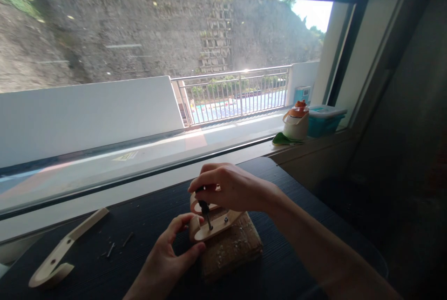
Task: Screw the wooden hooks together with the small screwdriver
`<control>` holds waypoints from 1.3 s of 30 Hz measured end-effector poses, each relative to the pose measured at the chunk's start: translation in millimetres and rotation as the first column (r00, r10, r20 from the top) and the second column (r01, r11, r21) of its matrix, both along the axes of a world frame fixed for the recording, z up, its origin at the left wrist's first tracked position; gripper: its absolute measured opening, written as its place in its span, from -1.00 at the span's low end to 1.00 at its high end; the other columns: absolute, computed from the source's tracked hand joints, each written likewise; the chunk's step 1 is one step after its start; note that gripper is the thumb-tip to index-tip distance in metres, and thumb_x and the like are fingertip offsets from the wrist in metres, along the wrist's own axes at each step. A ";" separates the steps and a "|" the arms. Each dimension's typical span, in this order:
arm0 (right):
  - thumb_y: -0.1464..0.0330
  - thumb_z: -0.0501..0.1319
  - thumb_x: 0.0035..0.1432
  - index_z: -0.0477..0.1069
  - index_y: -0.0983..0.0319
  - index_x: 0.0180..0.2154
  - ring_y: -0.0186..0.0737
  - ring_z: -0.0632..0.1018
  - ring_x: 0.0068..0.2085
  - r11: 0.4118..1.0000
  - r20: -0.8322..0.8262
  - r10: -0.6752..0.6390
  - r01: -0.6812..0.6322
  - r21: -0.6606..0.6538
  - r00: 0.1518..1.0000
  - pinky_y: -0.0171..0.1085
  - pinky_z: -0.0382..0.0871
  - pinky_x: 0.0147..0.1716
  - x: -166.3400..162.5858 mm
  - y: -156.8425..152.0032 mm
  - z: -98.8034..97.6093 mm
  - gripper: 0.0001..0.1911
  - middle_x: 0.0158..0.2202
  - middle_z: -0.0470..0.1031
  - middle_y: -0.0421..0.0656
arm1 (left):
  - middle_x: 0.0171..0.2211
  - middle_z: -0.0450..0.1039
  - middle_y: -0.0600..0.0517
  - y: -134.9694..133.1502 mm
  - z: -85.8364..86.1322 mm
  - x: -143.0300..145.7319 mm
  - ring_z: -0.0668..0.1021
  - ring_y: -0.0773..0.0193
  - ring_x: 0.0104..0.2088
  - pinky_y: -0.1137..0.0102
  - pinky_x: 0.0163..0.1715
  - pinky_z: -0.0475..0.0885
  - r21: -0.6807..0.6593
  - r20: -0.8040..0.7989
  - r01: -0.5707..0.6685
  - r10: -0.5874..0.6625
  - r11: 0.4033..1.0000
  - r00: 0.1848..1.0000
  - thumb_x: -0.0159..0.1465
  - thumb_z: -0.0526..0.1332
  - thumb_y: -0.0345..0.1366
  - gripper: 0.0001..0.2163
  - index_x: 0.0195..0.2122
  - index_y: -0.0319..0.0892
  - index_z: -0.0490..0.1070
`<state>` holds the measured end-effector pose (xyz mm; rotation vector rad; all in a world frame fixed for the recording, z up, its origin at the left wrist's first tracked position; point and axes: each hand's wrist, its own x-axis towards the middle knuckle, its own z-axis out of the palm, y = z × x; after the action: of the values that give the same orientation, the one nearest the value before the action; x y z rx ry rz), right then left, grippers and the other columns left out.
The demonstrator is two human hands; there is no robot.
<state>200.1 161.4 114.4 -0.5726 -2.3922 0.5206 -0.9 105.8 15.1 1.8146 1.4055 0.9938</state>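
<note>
My right hand grips a dark-handled screwdriver from above. The tool stands nearly upright, its tip at a hole or screw in a pale wooden hook with a curled end. That curled end is held between the thumb and fingers of my left hand. Beneath the hook is a rough wooden block. A small metal screw shows in the hook's other hole. Just behind, partly covered by my right hand, a second curled wooden piece is visible.
Another wooden hook with two holes lies at the left of the dark table. Loose screws rest near it. On the windowsill are a white pot-like container, a green leaf-shaped item and a teal lidded box.
</note>
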 end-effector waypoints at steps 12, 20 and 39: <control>0.40 0.12 0.18 0.49 0.30 -0.18 -0.38 0.45 -0.29 0.996 0.000 -0.030 0.030 0.089 1.000 -0.41 0.20 -0.32 -1.4 -5.4 -4.5 -0.77 -0.26 0.47 -0.14 | -0.22 0.55 0.00 1.8 -19.6 8.6 0.56 0.15 -0.20 0.32 -0.16 0.47 0.031 0.062 -0.118 0.116 0.992 0.991 0.04 0.29 -0.13 -0.62 -0.12 -0.11 0.39; 0.35 0.12 0.20 0.50 0.26 -0.18 -0.42 0.41 -0.37 0.995 0.034 -0.049 0.046 0.088 0.998 -0.41 0.16 -0.37 -0.8 0.7 -5.6 -0.77 -0.33 0.42 -0.16 | -0.18 0.53 -0.03 0.3 -29.2 15.7 0.54 0.11 -0.11 0.24 0.01 0.38 0.004 0.126 -0.157 0.155 0.988 0.980 0.02 0.30 -0.09 -0.60 -0.14 -0.15 0.42; 0.46 0.05 0.20 0.45 0.34 -0.04 -0.31 0.47 -0.23 0.996 0.077 -0.040 0.034 0.078 0.996 -0.39 0.22 -0.27 3.4 -3.3 -0.8 -0.67 -0.22 0.48 -0.07 | -0.16 0.51 0.01 1.1 -30.3 15.5 0.51 0.15 -0.10 0.33 0.01 0.35 -0.011 0.088 -0.173 0.174 0.985 0.981 0.02 0.27 -0.05 -0.57 -0.12 -0.14 0.39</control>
<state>203.6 158.0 113.5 -0.6122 -2.4589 0.3958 14.6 106.8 -15.2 1.6454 1.5288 1.1453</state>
